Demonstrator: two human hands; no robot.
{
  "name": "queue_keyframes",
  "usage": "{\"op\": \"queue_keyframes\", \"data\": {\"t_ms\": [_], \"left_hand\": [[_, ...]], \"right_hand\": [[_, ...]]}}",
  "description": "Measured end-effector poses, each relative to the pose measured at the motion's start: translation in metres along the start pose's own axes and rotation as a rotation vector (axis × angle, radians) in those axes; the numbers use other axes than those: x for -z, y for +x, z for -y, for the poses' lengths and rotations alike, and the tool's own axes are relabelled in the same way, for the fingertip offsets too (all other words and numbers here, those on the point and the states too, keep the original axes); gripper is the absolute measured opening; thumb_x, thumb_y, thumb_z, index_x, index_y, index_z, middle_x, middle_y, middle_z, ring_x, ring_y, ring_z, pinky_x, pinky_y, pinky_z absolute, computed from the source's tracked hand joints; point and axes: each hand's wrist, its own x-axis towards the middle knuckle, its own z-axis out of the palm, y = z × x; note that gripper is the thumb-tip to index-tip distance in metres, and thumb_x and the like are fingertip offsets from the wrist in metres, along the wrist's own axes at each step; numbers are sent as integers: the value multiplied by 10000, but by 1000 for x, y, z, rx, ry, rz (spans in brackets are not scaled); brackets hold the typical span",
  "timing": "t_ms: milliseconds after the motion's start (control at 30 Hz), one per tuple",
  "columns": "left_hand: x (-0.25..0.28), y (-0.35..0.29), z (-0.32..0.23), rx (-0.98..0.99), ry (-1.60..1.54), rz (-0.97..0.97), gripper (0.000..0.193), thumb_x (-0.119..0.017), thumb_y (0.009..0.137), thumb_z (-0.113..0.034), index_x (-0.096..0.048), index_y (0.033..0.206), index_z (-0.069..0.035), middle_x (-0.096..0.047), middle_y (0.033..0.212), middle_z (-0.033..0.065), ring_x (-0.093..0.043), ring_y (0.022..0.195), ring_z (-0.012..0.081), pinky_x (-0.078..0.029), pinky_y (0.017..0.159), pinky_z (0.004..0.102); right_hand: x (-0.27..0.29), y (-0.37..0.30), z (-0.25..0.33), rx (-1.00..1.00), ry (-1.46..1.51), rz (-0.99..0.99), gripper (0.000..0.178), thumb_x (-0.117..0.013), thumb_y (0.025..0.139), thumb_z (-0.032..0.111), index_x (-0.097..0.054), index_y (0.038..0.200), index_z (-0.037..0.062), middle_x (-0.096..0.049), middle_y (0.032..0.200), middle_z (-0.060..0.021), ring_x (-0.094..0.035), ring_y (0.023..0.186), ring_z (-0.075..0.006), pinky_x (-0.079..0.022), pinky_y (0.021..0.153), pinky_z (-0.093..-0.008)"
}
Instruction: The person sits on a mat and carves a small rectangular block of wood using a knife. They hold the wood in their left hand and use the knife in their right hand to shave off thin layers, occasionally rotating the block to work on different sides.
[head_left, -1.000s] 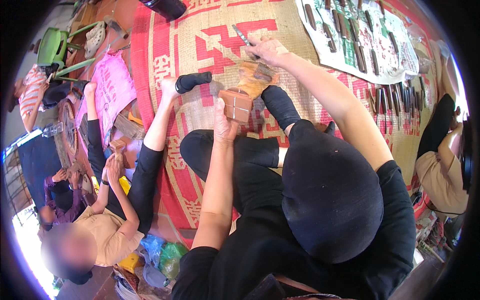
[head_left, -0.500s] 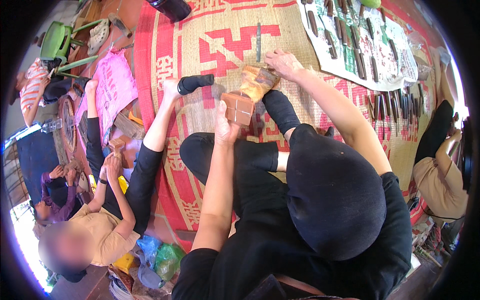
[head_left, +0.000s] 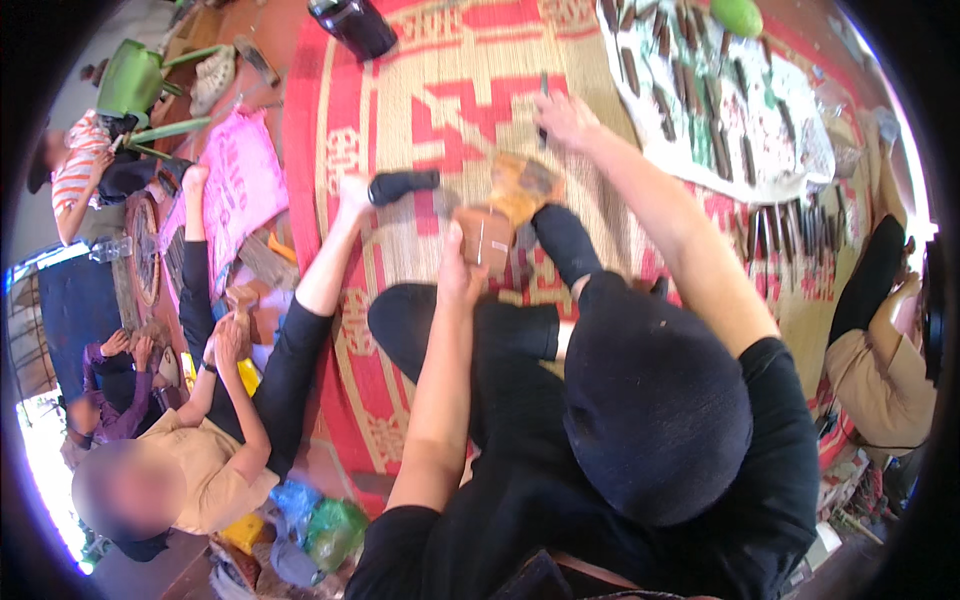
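My left hand (head_left: 461,278) is wrapped round the near side of a reddish-brown wooden block (head_left: 484,236), its upper face marked with pale lines. The block leans against a yellowish, rough-cut wood piece (head_left: 516,188) that lies on the mat between my feet. Farther out, my right hand (head_left: 568,122) has its fingers closed over the middle of a slim dark rod-like tool (head_left: 543,135), both ends of which show. Motion blurs this hand slightly, and the tool's tip cannot be made out.
My black-socked foot (head_left: 563,243) and raised knee (head_left: 655,400) are nearby. Several wooden-handled carving tools lie on a white cloth (head_left: 800,160), with more on the patterned mat (head_left: 345,250). A dark jar (head_left: 355,28) stands at the far edge. On the left a co-worker (head_left: 215,440) holds a wooden block.
My right hand has moved off the side of the yellowish wood and out onto the slim tool. My left hand still holds the block. The whole view has shifted slightly.
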Motion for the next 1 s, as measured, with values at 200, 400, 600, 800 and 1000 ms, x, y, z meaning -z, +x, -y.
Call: {"op": "queue_keyframes", "data": {"t_ms": [200,400,600,800,1000], "left_hand": [[2,7,0,-22,25,54,582,-567,829,-486,-448,1223,-74,-545,1158,98,-544,1062,233,-451,909,388],[-4,4,-4,13,-37,63,577,-618,809,-448,-456,1216,-72,-554,1146,98,-553,1052,235,-474,880,378],[-11,-6,-9,-10,-44,56,524,-608,831,-408,-472,1200,-62,-576,1094,81,-576,999,198,-484,849,346],[-6,-1,-6,18,-91,102,495,-598,843,-393,-481,1195,-65,-577,1094,68,-575,1000,182,-485,840,333],[0,4,-2,3,-95,90,554,-626,817,-413,-461,1220,-70,-557,1146,103,-556,1045,240,-465,889,400]], "right_hand": [[-6,-12,-8,-32,50,-54,214,-515,807,169,-548,1016,140,-519,1046,-73,-551,994,-248,-475,773,-408],[-3,0,-8,36,77,-27,213,-528,779,140,-592,982,125,-521,1046,-107,-565,948,-273,-487,746,-392],[2,-19,-22,50,42,-37,222,-539,758,108,-609,968,128,-515,1038,-96,-559,960,-273,-493,754,-373],[11,-28,-13,19,-52,8,270,-540,761,79,-549,1024,140,-501,1050,-89,-558,977,-265,-495,752,-366],[10,-11,-22,98,-78,64,283,-537,761,59,-540,1032,141,-486,1072,-98,-570,957,-261,-498,754,-366]]}}
